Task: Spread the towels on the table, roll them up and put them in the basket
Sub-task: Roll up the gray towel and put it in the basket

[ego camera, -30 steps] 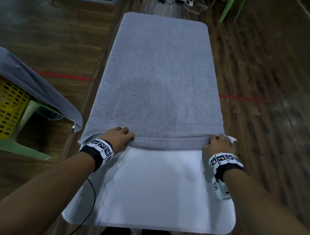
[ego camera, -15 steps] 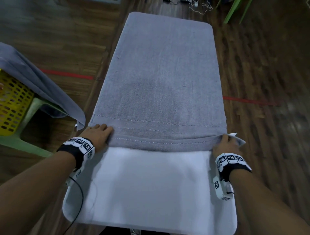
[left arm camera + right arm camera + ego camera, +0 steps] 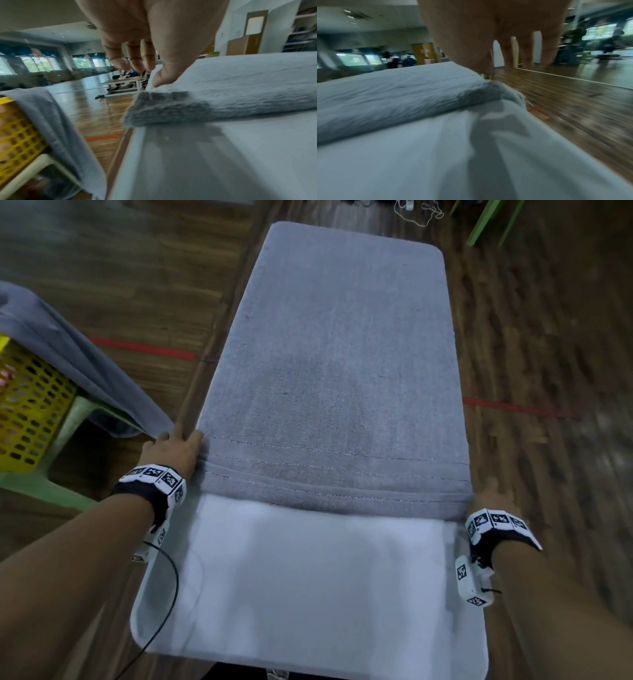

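**Both hands at the ends of the first fold**

From your head camera, the gray towel (image 3: 335, 364) lies flat along the white tabletop (image 3: 308, 583), with its near edge turned over into a low roll that runs straight across. Your left hand (image 3: 171, 448) sits at the roll's left end, your right hand (image 3: 493, 496) at its right end, each just off the side of the tabletop. From up here your fingers are mostly hidden behind the backs of your hands.

The left wrist camera fills that in: your thumb (image 3: 164, 75) presses down on top of the towel's (image 3: 240, 83) corner, while the other fingers (image 3: 133, 59) hang straight and relaxed past the edge, wrapped around nothing. You also get the rolled end side-on here, a thick wedge lying on the tabletop (image 3: 223, 155).

The right wrist camera is blurry. Your right hand's (image 3: 505, 33) fingers (image 3: 527, 54) point down beside the roll's end (image 3: 488, 92), apart from one another and not curled. I cannot tell whether the thumb touches the cloth.

Off to your left, the yellow basket (image 3: 27, 405) stands on a green stool (image 3: 61, 446), with a second gray towel (image 3: 78, 361) draped over its rim. The left wrist view shows that drape hanging well down the basket's (image 3: 15, 135) side.
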